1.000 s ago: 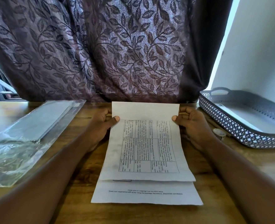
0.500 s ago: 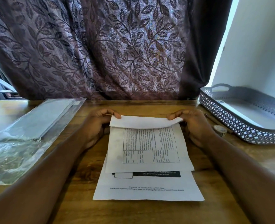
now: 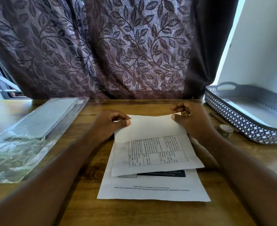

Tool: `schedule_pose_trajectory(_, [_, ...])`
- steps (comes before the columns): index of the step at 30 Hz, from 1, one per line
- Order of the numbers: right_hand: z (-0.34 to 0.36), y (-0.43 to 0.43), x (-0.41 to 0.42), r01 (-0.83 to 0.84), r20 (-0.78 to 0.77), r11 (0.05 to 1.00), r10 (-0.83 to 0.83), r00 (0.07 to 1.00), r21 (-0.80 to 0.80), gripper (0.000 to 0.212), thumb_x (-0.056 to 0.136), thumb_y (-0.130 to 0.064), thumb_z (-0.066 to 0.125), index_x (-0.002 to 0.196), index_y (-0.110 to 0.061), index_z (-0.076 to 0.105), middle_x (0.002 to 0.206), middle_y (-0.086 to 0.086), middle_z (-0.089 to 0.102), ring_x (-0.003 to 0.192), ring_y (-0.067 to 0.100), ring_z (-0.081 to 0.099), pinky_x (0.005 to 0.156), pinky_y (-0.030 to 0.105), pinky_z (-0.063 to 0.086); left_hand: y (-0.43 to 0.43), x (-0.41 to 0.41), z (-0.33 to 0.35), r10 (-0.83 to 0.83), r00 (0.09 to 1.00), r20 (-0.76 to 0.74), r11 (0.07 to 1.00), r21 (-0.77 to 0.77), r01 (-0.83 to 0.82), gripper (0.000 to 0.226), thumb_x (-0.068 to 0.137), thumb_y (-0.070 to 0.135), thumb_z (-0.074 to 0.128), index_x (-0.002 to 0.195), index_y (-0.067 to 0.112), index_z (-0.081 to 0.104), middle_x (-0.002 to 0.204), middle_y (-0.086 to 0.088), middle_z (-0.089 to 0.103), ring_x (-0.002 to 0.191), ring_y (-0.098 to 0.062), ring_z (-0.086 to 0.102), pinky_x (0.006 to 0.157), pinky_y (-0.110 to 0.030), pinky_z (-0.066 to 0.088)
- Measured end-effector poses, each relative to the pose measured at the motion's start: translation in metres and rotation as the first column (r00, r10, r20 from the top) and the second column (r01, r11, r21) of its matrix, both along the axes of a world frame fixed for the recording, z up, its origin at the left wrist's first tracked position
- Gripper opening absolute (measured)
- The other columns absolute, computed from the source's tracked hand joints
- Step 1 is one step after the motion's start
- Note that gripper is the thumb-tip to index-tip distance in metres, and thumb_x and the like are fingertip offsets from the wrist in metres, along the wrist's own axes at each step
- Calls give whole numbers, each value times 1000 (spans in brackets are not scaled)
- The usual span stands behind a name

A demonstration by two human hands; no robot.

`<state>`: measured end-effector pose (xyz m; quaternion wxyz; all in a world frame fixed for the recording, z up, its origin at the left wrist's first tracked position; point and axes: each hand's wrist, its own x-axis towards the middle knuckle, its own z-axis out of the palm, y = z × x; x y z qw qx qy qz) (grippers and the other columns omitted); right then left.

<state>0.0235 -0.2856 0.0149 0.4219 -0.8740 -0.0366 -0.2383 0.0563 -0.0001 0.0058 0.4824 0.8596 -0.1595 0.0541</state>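
Pinching the far corners of the folded sheet, left hand and right hand hold it above a second sheet on the table

A dark purple-brown curtain with a shimmering vine-and-leaf pattern fills the upper frame, above a warm brown table streaked with darker wood grain. At centre, the top sheet is white with a black-ruled grid of small print, and the bottom sheet is white with a black bar and black text lines. At right, the grey tray has a pale diamond lattice; at left, the clear glossy sleeve shows grey.
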Motion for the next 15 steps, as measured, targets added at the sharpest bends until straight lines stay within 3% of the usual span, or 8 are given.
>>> schedule_pose_trajectory(4, [1,6,0,-9,14,990,11,1000,-142,17,86,-19,74,90,-35,71,89,-22,70,88,0,65,90,46,55,-3,-3,0,-34,996,84,998,61,29,7,87,25,75,85,31,75,92,15,75,88,-3,68,86,-42,58])
schedule_pose_trajectory(8, [8,20,-2,-78,29,936,94,995,-343,19,91,-40,59,104,-36,73,99,-23,72,96,5,66,99,51,46,-11,-9,1,-61,984,170,998,28,57,5,86,20,76,89,24,78,90,13,76,85,-4,70,83,-40,59])
schedule_pose_trajectory(10, [8,31,-5,-130,11,883,151,988,-450,24,96,-44,52,106,-36,72,102,-19,73,94,4,63,106,41,31,-16,-14,2,-93,970,224,995,48,84,5,86,18,76,90,21,78,90,12,76,86,-4,70,83,-34,58])
schedule_pose_trajectory(12, [5,42,-11,-126,15,826,161,987,-550,22,101,-42,51,107,-35,71,101,-15,73,92,5,60,98,31,19,-21,-17,3,-128,954,272,992,53,118,8,86,15,76,88,22,77,89,12,75,86,-4,70,82,-28,56])
schedule_pose_trajectory(15, [5,50,-14,-121,13,797,160,987,-592,22,103,-41,49,105,-33,69,97,-12,73,91,11,62,107,43,23,-22,-17,5,-148,949,278,988,79,131,12,86,15,75,88,27,75,89,13,74,85,-3,69,80,-26,55])
